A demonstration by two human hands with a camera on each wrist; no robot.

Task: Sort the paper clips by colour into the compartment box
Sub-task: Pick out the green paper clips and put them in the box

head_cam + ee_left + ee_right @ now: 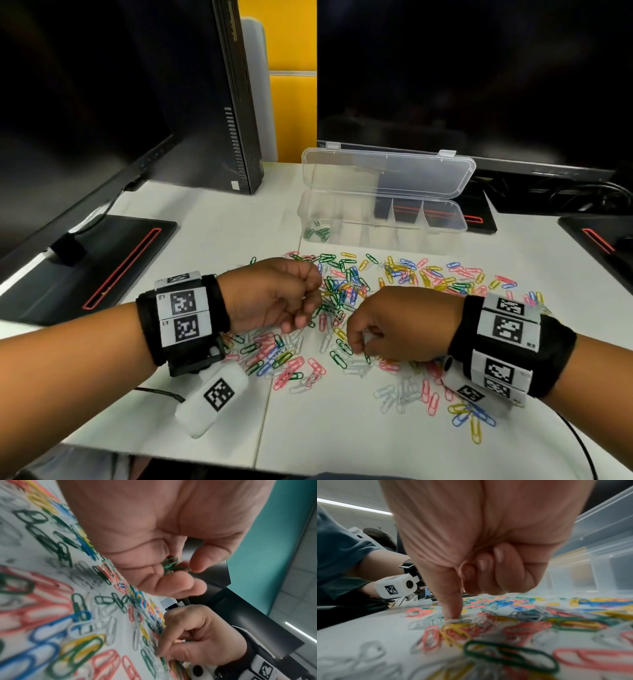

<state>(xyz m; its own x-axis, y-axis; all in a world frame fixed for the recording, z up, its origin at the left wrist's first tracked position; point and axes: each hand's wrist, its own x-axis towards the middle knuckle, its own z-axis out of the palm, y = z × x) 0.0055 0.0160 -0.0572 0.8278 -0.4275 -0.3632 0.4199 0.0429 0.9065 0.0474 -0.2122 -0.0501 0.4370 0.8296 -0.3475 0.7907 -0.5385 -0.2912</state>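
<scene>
Paper clips (404,274) in green, pink, blue, yellow and white lie scattered over the white table (212,233). Behind them stands the clear compartment box (442,236) with its lid (387,171) up; a few green clips (317,233) lie in its front left compartment. My left hand (274,298) hovers over the pile, its fingers curled round a small bunch of green clips (173,565). My right hand (383,329) is down on the table. Its index fingertip (452,615) and thumb meet at a green clip (163,662), the other fingers curled in.
Two dark monitors stand behind the table, with a black computer tower (236,102) between them. Black monitor bases lie at the left (89,267), under the box's right end (479,216) and at the far right (603,240). Cables run behind the box.
</scene>
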